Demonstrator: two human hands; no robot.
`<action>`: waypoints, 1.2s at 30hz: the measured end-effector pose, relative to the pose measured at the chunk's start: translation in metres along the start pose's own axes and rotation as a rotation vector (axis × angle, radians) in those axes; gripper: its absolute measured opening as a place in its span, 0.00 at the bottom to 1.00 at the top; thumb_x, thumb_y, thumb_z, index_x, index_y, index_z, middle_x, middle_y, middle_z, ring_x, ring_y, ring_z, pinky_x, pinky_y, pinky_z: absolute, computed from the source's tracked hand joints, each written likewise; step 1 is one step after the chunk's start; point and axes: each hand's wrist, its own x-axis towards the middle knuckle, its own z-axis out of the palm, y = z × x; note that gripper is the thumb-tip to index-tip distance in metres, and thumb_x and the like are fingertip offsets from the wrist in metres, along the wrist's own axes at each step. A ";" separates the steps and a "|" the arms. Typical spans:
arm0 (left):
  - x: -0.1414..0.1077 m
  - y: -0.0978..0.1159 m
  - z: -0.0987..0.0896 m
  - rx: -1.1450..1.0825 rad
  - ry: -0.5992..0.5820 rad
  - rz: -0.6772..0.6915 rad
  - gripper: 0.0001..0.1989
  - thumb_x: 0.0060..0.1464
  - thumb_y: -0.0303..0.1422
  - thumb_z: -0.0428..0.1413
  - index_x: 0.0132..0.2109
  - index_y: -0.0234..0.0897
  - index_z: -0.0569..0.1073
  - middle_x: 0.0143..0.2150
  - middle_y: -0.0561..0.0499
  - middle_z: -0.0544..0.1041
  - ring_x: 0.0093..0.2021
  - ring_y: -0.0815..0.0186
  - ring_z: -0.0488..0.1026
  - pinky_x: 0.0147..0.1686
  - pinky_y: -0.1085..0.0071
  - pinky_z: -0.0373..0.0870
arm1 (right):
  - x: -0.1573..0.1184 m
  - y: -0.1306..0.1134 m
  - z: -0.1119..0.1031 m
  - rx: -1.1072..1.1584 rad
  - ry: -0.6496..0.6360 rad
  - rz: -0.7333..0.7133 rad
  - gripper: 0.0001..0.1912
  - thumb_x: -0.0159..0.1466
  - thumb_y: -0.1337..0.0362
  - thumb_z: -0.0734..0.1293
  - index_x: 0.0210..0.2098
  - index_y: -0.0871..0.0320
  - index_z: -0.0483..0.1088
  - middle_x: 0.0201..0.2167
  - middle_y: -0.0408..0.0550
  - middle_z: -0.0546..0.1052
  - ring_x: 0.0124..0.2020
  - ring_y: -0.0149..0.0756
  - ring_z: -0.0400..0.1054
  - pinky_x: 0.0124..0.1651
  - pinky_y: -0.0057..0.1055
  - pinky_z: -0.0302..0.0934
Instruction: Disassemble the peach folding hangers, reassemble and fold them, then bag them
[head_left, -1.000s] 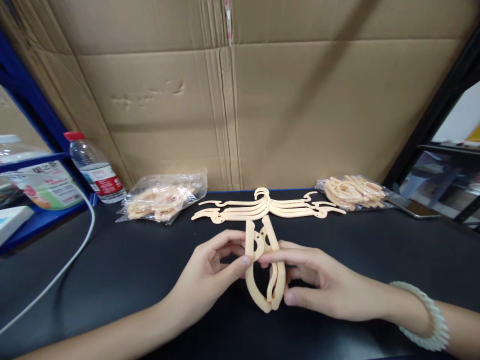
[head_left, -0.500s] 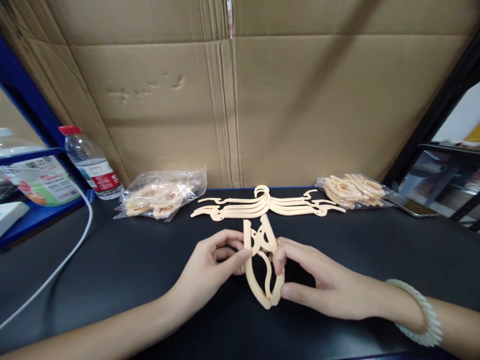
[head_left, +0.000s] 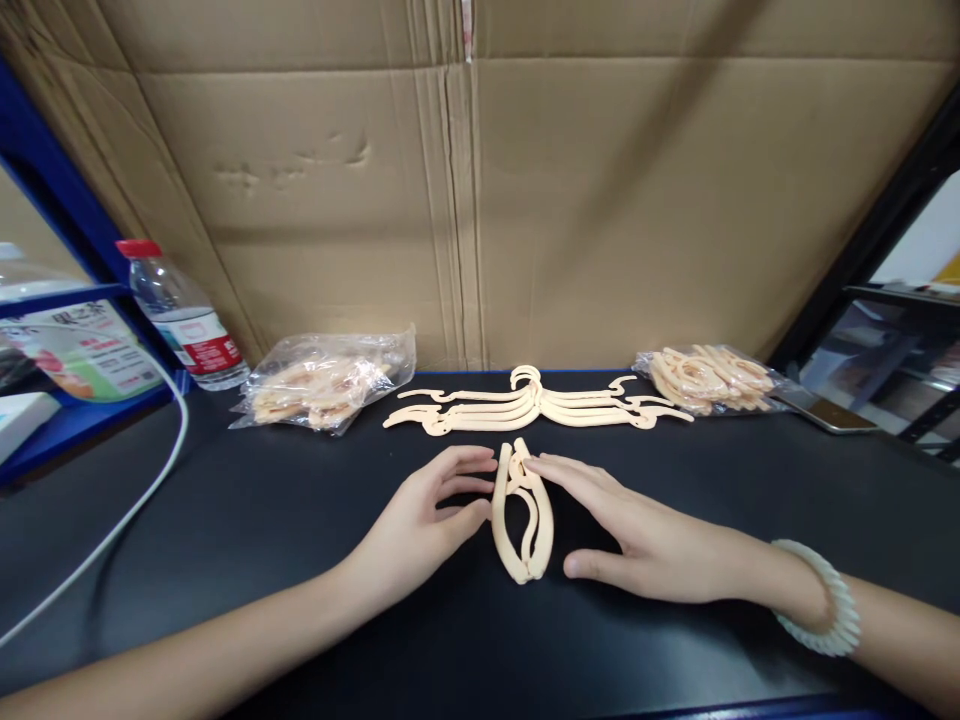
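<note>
A folded cream-coloured plastic hanger point(head_left: 545, 525) lies on the black table between my hands, its arms close together and its curved hook between them. My left hand point(head_left: 431, 505) is at its left side, fingers apart, with the fingertips close to the upper left arm. My right hand point(head_left: 622, 520) is spread on the other side, its fingertips at the upper end of the hanger and its thumb clear of it. Beyond them lie several unfolded hangers point(head_left: 495, 410), stacked with their hooks together.
Two clear bags of folded hangers, one at the left point(head_left: 322, 390) and one at the right point(head_left: 709, 380), lie near the cardboard wall point(head_left: 600, 200). A red-capped bottle point(head_left: 187, 320) and a white cable point(head_left: 142, 500) are on the left; a phone point(head_left: 825, 410) is on the right.
The hanger's arms have come closer together, and it now lies slightly farther from me. Both hands have loosened from it, their fingers spreading.
</note>
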 end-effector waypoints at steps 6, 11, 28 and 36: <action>-0.004 0.001 0.001 0.099 -0.006 0.076 0.14 0.53 0.29 0.56 0.48 0.40 0.71 0.50 0.46 0.74 0.53 0.58 0.71 0.45 0.65 0.74 | 0.001 0.003 -0.001 -0.029 0.117 -0.039 0.33 0.68 0.56 0.61 0.67 0.53 0.46 0.67 0.53 0.54 0.67 0.43 0.48 0.67 0.47 0.46; -0.004 -0.002 0.001 0.147 -0.018 0.127 0.14 0.52 0.29 0.54 0.48 0.40 0.73 0.48 0.46 0.75 0.50 0.59 0.72 0.43 0.66 0.74 | 0.006 0.014 -0.002 -0.057 0.310 -0.051 0.23 0.68 0.59 0.60 0.61 0.53 0.57 0.60 0.53 0.65 0.60 0.43 0.59 0.62 0.45 0.56; -0.006 -0.005 0.000 0.172 0.026 0.156 0.12 0.53 0.28 0.53 0.45 0.40 0.72 0.47 0.47 0.75 0.50 0.60 0.72 0.46 0.65 0.74 | 0.004 0.046 -0.029 -0.214 0.831 -0.054 0.08 0.67 0.64 0.60 0.40 0.55 0.71 0.37 0.49 0.76 0.41 0.40 0.70 0.46 0.39 0.63; -0.004 -0.005 -0.002 0.176 0.043 0.177 0.10 0.54 0.28 0.52 0.44 0.39 0.72 0.46 0.46 0.75 0.50 0.58 0.72 0.45 0.64 0.75 | -0.011 0.068 -0.064 -0.208 1.090 0.052 0.08 0.65 0.62 0.62 0.37 0.57 0.72 0.34 0.49 0.76 0.40 0.41 0.71 0.48 0.42 0.62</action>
